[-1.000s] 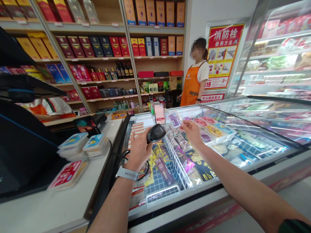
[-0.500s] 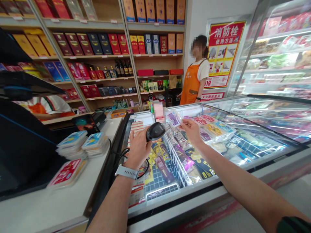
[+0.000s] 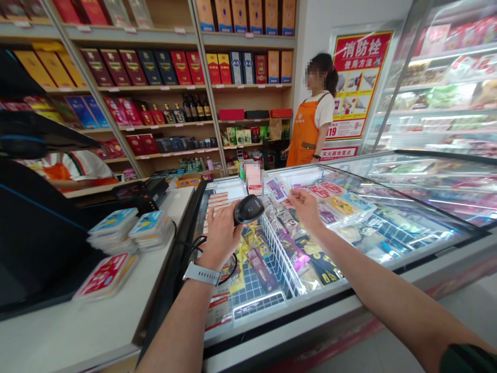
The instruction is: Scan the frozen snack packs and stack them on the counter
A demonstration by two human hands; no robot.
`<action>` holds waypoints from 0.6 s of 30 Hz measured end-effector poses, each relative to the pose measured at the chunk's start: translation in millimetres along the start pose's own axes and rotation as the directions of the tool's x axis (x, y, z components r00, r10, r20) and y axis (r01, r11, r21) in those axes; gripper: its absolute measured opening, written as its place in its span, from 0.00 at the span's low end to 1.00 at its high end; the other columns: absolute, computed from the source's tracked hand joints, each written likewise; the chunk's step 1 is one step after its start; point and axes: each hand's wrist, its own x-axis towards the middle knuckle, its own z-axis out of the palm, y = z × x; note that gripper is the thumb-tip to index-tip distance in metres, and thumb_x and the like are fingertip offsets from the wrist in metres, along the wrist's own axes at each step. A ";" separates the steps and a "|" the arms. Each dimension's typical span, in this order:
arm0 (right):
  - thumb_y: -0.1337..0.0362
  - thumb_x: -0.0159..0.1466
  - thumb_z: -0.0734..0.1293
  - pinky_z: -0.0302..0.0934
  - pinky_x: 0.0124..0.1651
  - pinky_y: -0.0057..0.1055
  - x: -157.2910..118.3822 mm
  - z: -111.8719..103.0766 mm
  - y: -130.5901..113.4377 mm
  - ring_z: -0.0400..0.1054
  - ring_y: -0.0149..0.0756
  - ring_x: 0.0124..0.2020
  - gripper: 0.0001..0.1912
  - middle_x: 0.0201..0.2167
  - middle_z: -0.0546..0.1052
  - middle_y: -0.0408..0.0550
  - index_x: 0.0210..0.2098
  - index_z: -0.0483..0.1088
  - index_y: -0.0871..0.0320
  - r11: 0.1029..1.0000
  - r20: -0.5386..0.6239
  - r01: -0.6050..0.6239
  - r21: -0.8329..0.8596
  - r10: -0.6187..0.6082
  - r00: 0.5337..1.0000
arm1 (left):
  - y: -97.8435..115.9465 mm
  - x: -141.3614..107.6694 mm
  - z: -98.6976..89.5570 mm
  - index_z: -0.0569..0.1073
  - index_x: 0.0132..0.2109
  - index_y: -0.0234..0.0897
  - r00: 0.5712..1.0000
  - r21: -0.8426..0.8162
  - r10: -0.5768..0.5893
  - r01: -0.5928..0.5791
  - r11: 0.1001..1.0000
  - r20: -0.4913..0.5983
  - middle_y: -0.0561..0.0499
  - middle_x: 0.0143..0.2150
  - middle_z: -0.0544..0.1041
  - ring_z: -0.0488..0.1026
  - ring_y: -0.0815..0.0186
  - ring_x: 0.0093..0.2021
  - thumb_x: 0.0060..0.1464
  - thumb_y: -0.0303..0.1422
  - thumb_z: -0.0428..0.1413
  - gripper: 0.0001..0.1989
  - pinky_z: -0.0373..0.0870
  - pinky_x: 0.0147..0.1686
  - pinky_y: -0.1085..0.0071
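Note:
My left hand (image 3: 221,235) is shut around a black handheld barcode scanner (image 3: 248,209), with its head pointing up and to the right. A white smartwatch (image 3: 201,274) sits on that wrist. My right hand (image 3: 306,209) pinches a small flat packet with a purple-and-white label (image 3: 277,189) by its corner. The packet faces the scanner, with a short gap between them. Both hands are above the glass lid of a chest freezer (image 3: 349,191).
The freezer holds packaged foods and a white wire divider (image 3: 279,254). Stacked packs (image 3: 112,230) and a black cable (image 3: 198,243) lie on the white counter (image 3: 116,316) at left. A co-worker in an orange apron (image 3: 305,135) stands beyond the freezer, before bottle-and-box shelves (image 3: 155,88).
The whole view has drifted slightly, with the shelves sitting a little higher in the picture. Both hands keep the same hold and stay at about the same distance apart.

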 end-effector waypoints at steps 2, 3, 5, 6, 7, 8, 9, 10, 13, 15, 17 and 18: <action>0.47 0.49 0.75 0.75 0.36 0.39 -0.4 0.4 -1.4 0.77 0.40 0.31 0.26 0.29 0.77 0.45 0.39 0.72 0.58 1.000 -0.005 -0.005 0.004 0.005 1.000 | -0.2 -0.6 0.7 0.60 0.65 0.37 1.000 -0.008 0.000 0.000 1.000 0.003 0.41 0.62 0.72 0.66 0.51 0.63 0.57 0.28 0.50 0.29 0.48 0.67 0.45; 0.47 0.49 0.75 0.75 0.36 0.39 -0.6 0.5 -2.0 0.77 0.40 0.31 0.26 0.29 0.77 0.45 0.39 0.72 0.58 1.000 -0.005 -0.006 0.005 0.006 1.000 | -0.1 -0.8 0.8 0.60 0.65 0.37 1.000 -0.011 -0.001 0.001 1.000 0.001 0.41 0.62 0.71 0.66 0.51 0.63 0.57 0.28 0.51 0.29 0.48 0.67 0.45; 0.46 0.50 0.75 0.75 0.36 0.39 -0.9 0.7 -3.0 0.77 0.39 0.31 0.26 0.29 0.77 0.45 0.39 0.72 0.57 1.000 -0.002 -0.005 0.003 0.005 1.000 | 0.4 -0.8 0.3 0.61 0.65 0.37 1.000 -0.014 -0.004 0.004 1.000 -0.004 0.41 0.62 0.71 0.66 0.51 0.63 0.56 0.28 0.51 0.28 0.48 0.67 0.45; 0.46 0.49 0.75 0.75 0.37 0.39 -1.0 0.8 -3.3 0.77 0.39 0.30 0.26 0.29 0.78 0.45 0.39 0.72 0.57 1.000 0.001 -0.006 0.003 0.006 1.000 | 0.8 -0.6 -0.2 0.61 0.64 0.36 1.000 -0.017 -0.007 0.007 1.000 -0.004 0.41 0.62 0.71 0.66 0.51 0.63 0.56 0.28 0.51 0.28 0.48 0.67 0.45; 0.46 0.49 0.75 0.75 0.36 0.39 -1.2 0.9 -3.6 0.76 0.39 0.30 0.26 0.29 0.78 0.45 0.38 0.72 0.58 1.000 0.003 -0.006 0.003 0.006 1.000 | 1.3 -0.3 -0.7 0.62 0.64 0.36 1.000 -0.019 -0.009 0.009 1.000 -0.003 0.41 0.62 0.72 0.66 0.51 0.63 0.56 0.28 0.51 0.28 0.48 0.67 0.45; 0.46 0.49 0.75 0.75 0.36 0.39 -1.5 1.0 -3.9 0.76 0.39 0.30 0.26 0.29 0.78 0.46 0.38 0.72 0.58 1.000 0.005 -0.007 0.003 0.007 1.000 | 1.6 0.0 -1.2 0.62 0.64 0.36 1.000 -0.023 -0.010 0.010 1.000 -0.001 0.40 0.62 0.72 0.66 0.50 0.63 0.56 0.28 0.51 0.28 0.48 0.67 0.44; 0.46 0.49 0.75 0.75 0.36 0.39 -1.9 1.0 -4.1 0.76 0.39 0.30 0.26 0.29 0.78 0.46 0.38 0.73 0.58 1.000 0.006 -0.006 0.001 0.006 1.000 | 1.9 0.3 -1.5 0.62 0.64 0.35 1.000 -0.026 -0.009 0.009 1.000 0.001 0.40 0.61 0.72 0.66 0.50 0.63 0.56 0.28 0.51 0.28 0.48 0.67 0.44; 0.46 0.49 0.74 0.75 0.36 0.38 -2.4 1.0 -4.4 0.76 0.39 0.30 0.25 0.29 0.78 0.46 0.38 0.73 0.58 1.000 0.006 -0.003 -0.004 0.003 1.000 | 2.1 0.6 -1.7 0.62 0.64 0.35 1.000 -0.029 -0.008 0.008 1.000 0.003 0.40 0.61 0.72 0.66 0.50 0.63 0.56 0.28 0.51 0.27 0.48 0.67 0.44; 0.47 0.52 0.73 0.74 0.33 0.36 -4.9 0.1 -6.0 0.76 0.39 0.30 0.23 0.30 0.79 0.47 0.39 0.74 0.58 0.999 0.007 0.015 -0.045 -0.014 1.000 | 1.8 0.7 -1.1 0.62 0.64 0.36 1.000 -0.032 -0.004 0.004 0.999 0.000 0.40 0.61 0.72 0.66 0.50 0.63 0.56 0.28 0.51 0.28 0.49 0.66 0.43; 0.47 0.53 0.72 0.73 0.30 0.35 -7.4 -0.9 -8.6 0.76 0.39 0.30 0.23 0.30 0.78 0.47 0.39 0.74 0.58 0.996 0.007 0.028 -0.085 -0.028 1.000 | 1.3 0.5 -0.1 0.62 0.64 0.36 1.000 -0.031 -0.002 0.002 1.000 -0.003 0.40 0.61 0.72 0.66 0.50 0.63 0.56 0.28 0.51 0.28 0.49 0.66 0.43; 0.48 0.54 0.71 0.72 0.28 0.34 -10.3 -2.2 -12.9 0.75 0.39 0.30 0.22 0.30 0.78 0.48 0.40 0.75 0.58 0.992 0.001 0.039 -0.119 -0.039 0.999 | 0.9 0.1 0.7 0.61 0.64 0.36 1.000 -0.029 0.002 -0.002 1.000 -0.006 0.40 0.61 0.72 0.66 0.50 0.63 0.56 0.28 0.51 0.28 0.48 0.67 0.43; 0.48 0.54 0.71 0.72 0.28 0.34 -11.8 -3.0 -15.5 0.75 0.40 0.30 0.22 0.30 0.78 0.48 0.40 0.75 0.58 0.990 -0.004 0.044 -0.132 -0.045 0.999 | 0.9 0.0 1.0 0.62 0.64 0.35 1.000 -0.029 0.003 -0.003 1.000 -0.005 0.40 0.61 0.72 0.66 0.50 0.63 0.57 0.28 0.50 0.28 0.48 0.67 0.43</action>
